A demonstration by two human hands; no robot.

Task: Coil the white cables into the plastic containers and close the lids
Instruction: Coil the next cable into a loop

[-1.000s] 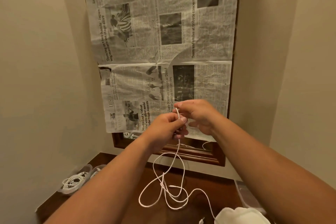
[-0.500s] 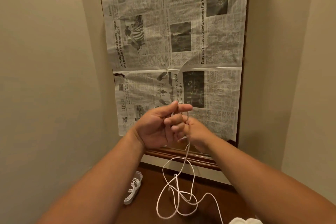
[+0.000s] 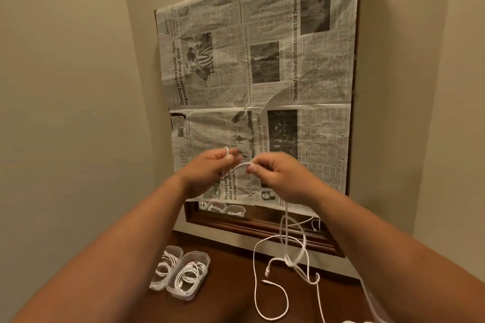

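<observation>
1. Cable [image 3: 284, 249]: white, one piece. Upper end held at frame centre, arching in a short span between the two hands; the rest hangs from under the right hand and lies in loose loops on the desk [image 3: 231, 304] at lower right. One plug end rests free on the desk at lower centre-right.
2. Left hand [image 3: 207, 172]: raised at frame centre, fingers closed, pinching the cable near its end; a short stub shows above the fingers.
3. Right hand [image 3: 280, 178]: just beside the left, apart from it, fingers closed on the same cable a little further along.
4. Step in hand, as judged: start of coiling. No finished loop shows in either hand; most of the length is still slack.
5. Next move, as judged: wind the slack into even turns around or in the left hand, feeding with the right, and watch the crossed loops on the desk, which could snag as they lift.
6. Containers [image 3: 183, 273]: two clear plastic tubs, lower centre-left of frame, side by side and touching, each already holding a coiled white cable. Whether lids are on cannot be told.
7. Newspaper [image 3: 262, 86]: sheets covering a framed panel on the wall, centre to upper right, behind the hands.
</observation>
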